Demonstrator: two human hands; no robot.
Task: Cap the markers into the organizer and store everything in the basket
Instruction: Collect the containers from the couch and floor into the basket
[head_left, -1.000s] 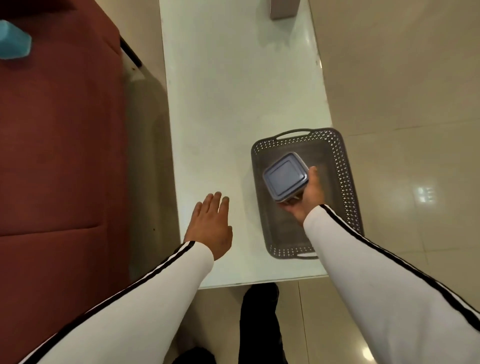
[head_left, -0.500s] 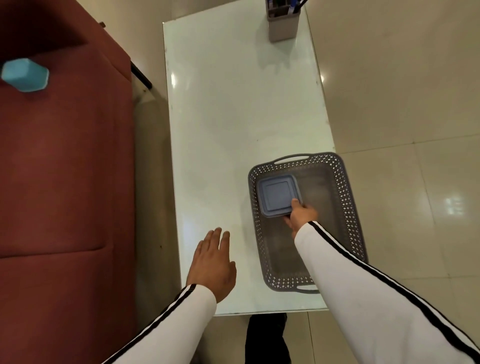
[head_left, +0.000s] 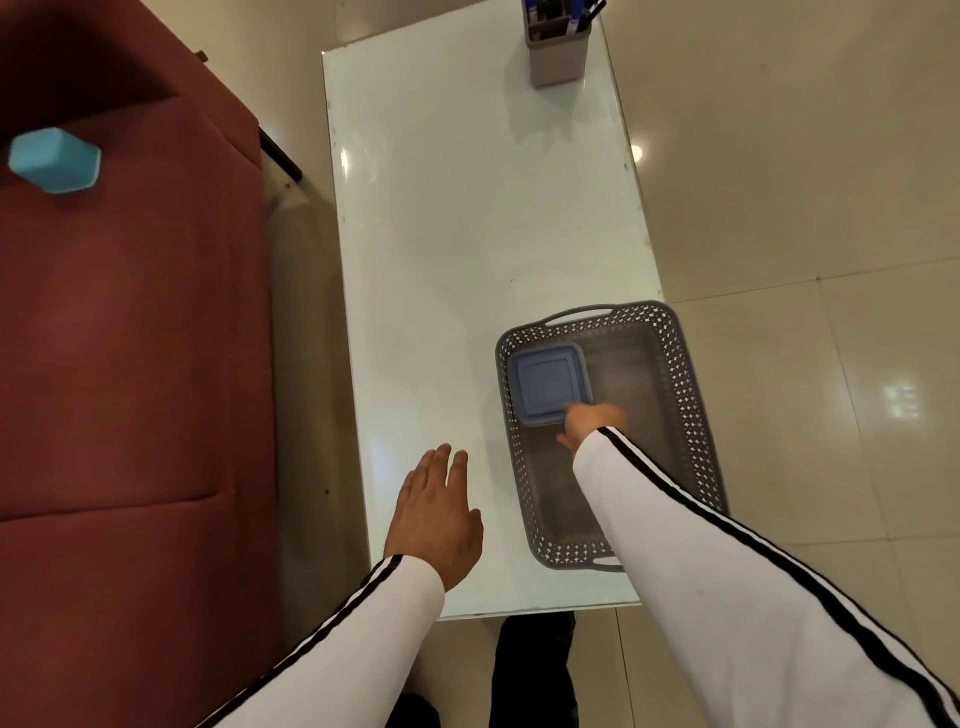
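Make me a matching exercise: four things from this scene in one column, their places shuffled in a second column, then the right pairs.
Things:
1. lidded box
2. organizer
3. blue block
4. left hand

Places:
A. on the red sofa
B. far end of the table
C. far left corner inside the basket
D. flat over the table's near edge, left of the basket

Pairs: 1-C, 2-B, 3-A, 4-D
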